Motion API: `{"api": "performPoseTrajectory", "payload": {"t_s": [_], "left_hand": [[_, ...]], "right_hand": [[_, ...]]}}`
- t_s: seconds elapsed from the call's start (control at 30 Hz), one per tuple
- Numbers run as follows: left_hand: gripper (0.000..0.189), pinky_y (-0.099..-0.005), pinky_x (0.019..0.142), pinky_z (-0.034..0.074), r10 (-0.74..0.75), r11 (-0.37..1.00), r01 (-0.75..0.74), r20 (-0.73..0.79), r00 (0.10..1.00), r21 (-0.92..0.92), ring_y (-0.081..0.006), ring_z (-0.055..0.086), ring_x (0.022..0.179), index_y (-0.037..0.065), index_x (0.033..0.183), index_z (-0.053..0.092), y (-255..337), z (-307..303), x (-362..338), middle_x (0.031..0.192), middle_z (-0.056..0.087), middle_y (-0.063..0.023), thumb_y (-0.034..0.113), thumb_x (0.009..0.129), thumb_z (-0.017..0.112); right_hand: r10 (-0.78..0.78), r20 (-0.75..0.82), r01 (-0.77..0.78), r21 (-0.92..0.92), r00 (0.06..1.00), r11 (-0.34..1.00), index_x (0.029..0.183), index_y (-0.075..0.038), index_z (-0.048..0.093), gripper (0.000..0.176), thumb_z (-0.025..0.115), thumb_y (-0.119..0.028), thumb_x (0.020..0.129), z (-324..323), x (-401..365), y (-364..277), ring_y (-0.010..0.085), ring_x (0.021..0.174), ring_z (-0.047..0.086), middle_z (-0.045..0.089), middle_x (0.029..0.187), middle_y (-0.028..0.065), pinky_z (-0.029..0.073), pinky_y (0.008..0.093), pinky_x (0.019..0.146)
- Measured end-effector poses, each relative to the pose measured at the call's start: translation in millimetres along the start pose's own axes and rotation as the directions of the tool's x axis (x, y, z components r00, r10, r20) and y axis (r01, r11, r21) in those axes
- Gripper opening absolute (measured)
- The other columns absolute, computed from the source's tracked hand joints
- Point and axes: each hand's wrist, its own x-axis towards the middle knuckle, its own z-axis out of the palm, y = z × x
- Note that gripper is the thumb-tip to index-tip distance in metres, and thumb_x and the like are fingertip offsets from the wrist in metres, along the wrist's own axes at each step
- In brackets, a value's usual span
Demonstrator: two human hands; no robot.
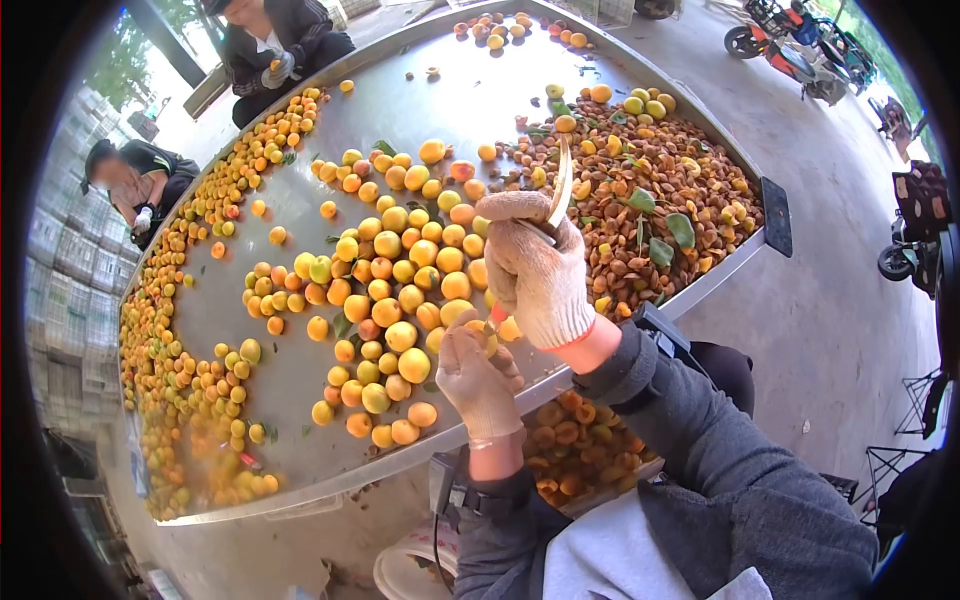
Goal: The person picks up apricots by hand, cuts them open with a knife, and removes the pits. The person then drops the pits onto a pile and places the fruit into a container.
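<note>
My right hand point(537, 270), in a pale knitted glove, is closed around a knife with a curved metal blade point(563, 185) that sticks up above the fist. A small red piece point(498, 314) shows just below that fist. Lower and to the left, my left hand point(476, 375), gloved too, is closed with its fingers bent around an apricot point(487, 342), partly hidden by them. Both hands are close together over the table's near edge. Beside them spreads a heap of whole yellow-orange apricots point(400, 336).
Brown apricot pits with leaves point(665, 190) are piled on the right of the metal table point(400, 110). More apricots point(185, 340) line its left side. Below the near edge sits a container of apricot halves point(580, 445). Two people point(285, 50) work across the table; scooters point(795, 50) stand behind.
</note>
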Motion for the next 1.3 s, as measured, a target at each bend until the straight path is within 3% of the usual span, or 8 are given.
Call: {"api": "performPoseTrajectory", "payload": {"t_s": [0.1,0.17,0.5,0.83,0.93,1.0,1.1,1.3], "left_hand": [[0.024,-0.0185,0.038,0.035,-0.017,1.0,0.017,-0.012,1.0,0.007,-0.0069,0.05,0.048,0.001,0.11,0.057,-27.5,-6.3,19.4,0.068,0.058,-0.0028,0.017,0.099,0.044],[0.026,-0.0193,0.036,0.033,0.729,0.65,-0.725,0.082,0.679,0.226,-0.0077,0.048,0.046,0.004,0.111,0.057,-83.9,-21.6,58.7,0.068,0.057,-0.0045,0.021,0.1,0.041],[0.028,-0.0209,0.035,0.031,-0.13,0.984,0.134,0.041,0.991,-0.12,-0.0082,0.047,0.046,0.007,0.107,0.057,-15.7,-9.7,14.2,0.074,0.053,-0.0015,0.029,0.1,0.042],[0.024,-0.0234,0.035,0.036,0.037,0.968,-0.036,-0.001,0.999,-0.249,-0.009,0.048,0.046,0.007,0.107,0.058,-48.7,-16.1,37.8,0.076,0.055,-0.003,0.027,0.097,0.049],[0.023,-0.0234,0.035,0.037,0.642,0.744,-0.641,0.064,0.764,0.187,-0.0089,0.048,0.045,0.007,0.104,0.058,-60.5,-25.9,49.2,0.077,0.058,-0.0049,0.026,0.096,0.05],[0.021,-0.0229,0.038,0.039,-0.024,0.994,0.029,0.049,0.999,-0.102,-0.0086,0.048,0.046,0.007,0.1,0.059,-22.0,-20.4,20.7,0.079,0.061,-0.0064,0.026,0.095,0.051],[0.023,-0.0199,0.04,0.036,-0.14,0.99,0.141,0.029,0.99,-0.022,-0.008,0.047,0.048,0.009,0.1,0.06,-11.6,-17.7,16.2,0.075,0.057,-0.002,0.03,0.096,0.05],[0.036,-0.0236,0.038,0.035,-0.285,0.951,0.294,0.102,0.953,-0.093,-0.0109,0.045,0.044,0.008,0.11,0.059,-19.1,-25.1,27.6,0.072,0.058,-0.0023,0.039,0.097,0.045]], "right_hand": [[-0.704,0.351,0.707,-0.641,0.617,0.3,0.094,-0.004,0.066,0.016,0.06,0.005,0.082,8.3,11.9,27.6,0.0136,0.059,0.06,0.059,0.069,0.0039,0.047,0.0236,0.053],[-0.596,0.42,0.71,-0.57,0.685,0.414,0.095,-0.004,0.067,0.016,0.059,0.005,0.084,13.9,-0.5,22.6,0.0138,0.067,0.062,0.063,0.077,0.0061,0.049,0.0255,0.062],[-0.159,0.133,0.183,-0.198,0.978,0.963,0.095,-0.005,0.068,0.018,0.058,0.007,0.086,7.0,-2.1,1.2,0.0059,0.077,0.058,0.066,0.085,-0.0005,0.048,0.0236,0.069],[-0.339,0.565,0.593,-0.357,0.752,0.722,0.095,-0.004,0.068,0.023,0.058,0.011,0.08,11.4,-2.4,14.6,0.0185,0.085,0.069,0.071,0.09,0.0078,0.053,0.0301,0.075],[-0.314,0.585,0.605,-0.407,0.748,0.684,0.095,-0.003,0.068,0.021,0.057,0.01,0.081,11.9,-1.6,21.6,0.0169,0.083,0.068,0.071,0.088,0.0054,0.053,0.0293,0.075],[-0.393,0.233,0.456,-0.388,0.889,0.801,0.095,-0.005,0.067,0.019,0.053,0.004,0.087,4.1,9.4,33.6,0.0122,0.052,0.054,0.058,0.068,0.0016,0.042,0.0239,0.047],[0.186,-0.01,-0.175,0.298,0.983,0.938,0.097,-0.005,0.063,0.018,0.054,0.003,0.084,-14.6,21.2,25.2,0.0103,0.044,0.043,0.049,0.062,0.0002,0.035,0.0256,0.039],[0.187,-0.187,-0.114,0.344,0.964,0.932,0.096,-0.008,0.06,0.017,0.048,0.0,0.088,-15.2,22.7,30.5,0.0072,0.038,0.03,0.036,0.056,-0.0035,0.022,0.0232,0.034]]}}
